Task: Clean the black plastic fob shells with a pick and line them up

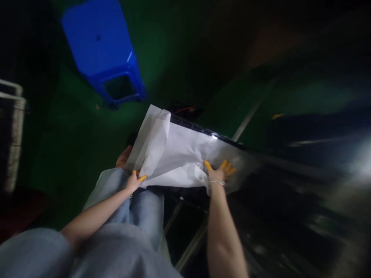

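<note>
A thin white sheet, folded over at its left end and wrinkled near the middle, lies over a long dark panel whose black edge shows along the far side. My left hand pinches the sheet's near left corner between thumb and fingers. With fingers spread, my right hand rests on the sheet toward its right end. Both hands have yellow finger covers, and a bracelet circles the right wrist. The right end of the sheet fades into blur.
A blue plastic stool stands on the green floor at the upper left. At the left edge is a whitish frame. My legs in jeans are close below the panel. The right side is dark and smeared.
</note>
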`<state>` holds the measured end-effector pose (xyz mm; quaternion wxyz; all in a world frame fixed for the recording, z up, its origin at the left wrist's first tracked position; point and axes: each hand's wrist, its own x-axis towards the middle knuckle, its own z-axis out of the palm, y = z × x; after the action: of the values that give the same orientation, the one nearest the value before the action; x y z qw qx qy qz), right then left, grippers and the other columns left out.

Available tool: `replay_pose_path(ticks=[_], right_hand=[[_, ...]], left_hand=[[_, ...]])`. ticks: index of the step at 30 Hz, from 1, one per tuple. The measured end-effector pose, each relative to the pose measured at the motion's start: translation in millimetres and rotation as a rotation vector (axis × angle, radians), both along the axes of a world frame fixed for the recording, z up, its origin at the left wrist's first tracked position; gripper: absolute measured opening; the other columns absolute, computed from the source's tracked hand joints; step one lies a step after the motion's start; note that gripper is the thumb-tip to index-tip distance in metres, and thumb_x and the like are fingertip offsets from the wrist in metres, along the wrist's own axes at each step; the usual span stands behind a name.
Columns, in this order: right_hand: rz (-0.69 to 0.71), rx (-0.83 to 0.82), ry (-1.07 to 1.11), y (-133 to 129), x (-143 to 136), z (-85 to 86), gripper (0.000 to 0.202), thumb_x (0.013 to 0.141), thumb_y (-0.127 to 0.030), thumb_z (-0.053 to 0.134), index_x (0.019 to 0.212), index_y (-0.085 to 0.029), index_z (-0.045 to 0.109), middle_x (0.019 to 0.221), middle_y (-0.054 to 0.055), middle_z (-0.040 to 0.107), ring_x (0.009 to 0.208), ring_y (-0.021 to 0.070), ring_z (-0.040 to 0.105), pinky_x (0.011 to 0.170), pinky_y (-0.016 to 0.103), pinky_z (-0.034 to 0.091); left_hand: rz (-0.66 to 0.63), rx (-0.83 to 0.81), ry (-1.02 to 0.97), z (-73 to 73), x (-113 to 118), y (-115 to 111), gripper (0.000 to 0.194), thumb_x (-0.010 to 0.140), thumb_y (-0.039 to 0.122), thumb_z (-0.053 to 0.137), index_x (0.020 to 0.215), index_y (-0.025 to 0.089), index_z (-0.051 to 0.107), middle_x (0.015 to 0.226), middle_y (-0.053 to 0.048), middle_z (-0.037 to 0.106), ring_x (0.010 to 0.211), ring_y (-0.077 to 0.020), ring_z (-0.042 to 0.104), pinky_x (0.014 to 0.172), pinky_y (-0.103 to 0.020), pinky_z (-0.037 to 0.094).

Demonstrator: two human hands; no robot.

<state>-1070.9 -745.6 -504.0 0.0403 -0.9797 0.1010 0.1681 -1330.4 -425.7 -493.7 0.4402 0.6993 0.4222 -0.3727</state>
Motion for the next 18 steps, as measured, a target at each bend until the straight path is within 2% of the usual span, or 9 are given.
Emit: replay_pose_path(ticks=[3, 5, 9, 12, 15, 18], right_hand=[[-0.013, -0.111, 0.023, 19, 0, 15.7, 0.094, 0.078, -0.067, 0.051, 0.145, -0.004, 0.03, 0.151, 0.027, 0.025, 0.14, 0.043, 0.011, 0.108, 0.064, 0.014], [-0.009, -0.167, 0.019, 30, 1, 26.3, 0.088, 0.08, -0.064, 0.053, 0.145, -0.008, 0.032, 0.15, 0.026, 0.025, 0.139, 0.0429, 0.015, 0.106, 0.062, 0.019], [-0.027, -0.224, 0.076, 50, 5, 42.5, 0.074, 0.082, -0.059, 0.055, 0.14, -0.017, 0.038, 0.141, 0.024, 0.036, 0.125, 0.0408, 0.036, 0.094, 0.054, 0.037], [-0.08, -0.21, 0.106, 63, 8, 51.5, 0.062, 0.085, -0.053, 0.054, 0.134, -0.017, 0.046, 0.127, 0.023, 0.046, 0.112, 0.0378, 0.048, 0.086, 0.049, 0.042], [-0.099, -0.152, 0.111, 76, 8, 61.1, 0.055, 0.089, -0.042, 0.051, 0.136, -0.015, 0.044, 0.12, 0.022, 0.05, 0.108, 0.0334, 0.051, 0.085, 0.044, 0.043], [-0.088, -0.078, 0.127, 86, 4, 70.0, 0.053, 0.091, -0.039, 0.049, 0.138, -0.015, 0.043, 0.12, 0.02, 0.053, 0.108, 0.0292, 0.053, 0.086, 0.039, 0.042]], left_hand=[[-0.088, 0.106, 0.133, 5.7, 4, 3, 0.05, 0.083, 0.055, 0.056, 0.107, 0.012, 0.051, 0.095, -0.019, 0.07, 0.089, -0.0283, 0.068, 0.068, -0.029, 0.047], [-0.165, 0.153, 0.142, 12.7, 13, 13, 0.061, 0.075, 0.06, 0.062, 0.109, 0.011, 0.051, 0.096, -0.021, 0.069, 0.092, -0.0313, 0.067, 0.069, -0.031, 0.046], [-0.295, 0.245, -0.016, 30.5, 49, 45, 0.071, 0.064, 0.06, 0.073, 0.113, 0.013, 0.052, 0.108, -0.02, 0.065, 0.102, -0.0328, 0.063, 0.078, -0.033, 0.046], [-0.363, 0.286, -0.217, 41.6, 93, 65, 0.055, 0.074, 0.052, 0.068, 0.113, 0.016, 0.054, 0.113, -0.014, 0.062, 0.108, -0.0265, 0.059, 0.089, -0.032, 0.045], [-0.417, 0.302, -0.38, 47.4, 149, 77, 0.033, 0.086, 0.037, 0.058, 0.113, 0.017, 0.056, 0.117, -0.01, 0.058, 0.109, -0.0202, 0.058, 0.095, -0.029, 0.044], [-0.463, 0.312, -0.479, 48.1, 206, 84, 0.034, 0.087, 0.024, 0.057, 0.12, 0.017, 0.054, 0.129, -0.011, 0.051, 0.108, -0.0186, 0.058, 0.096, -0.031, 0.045]])
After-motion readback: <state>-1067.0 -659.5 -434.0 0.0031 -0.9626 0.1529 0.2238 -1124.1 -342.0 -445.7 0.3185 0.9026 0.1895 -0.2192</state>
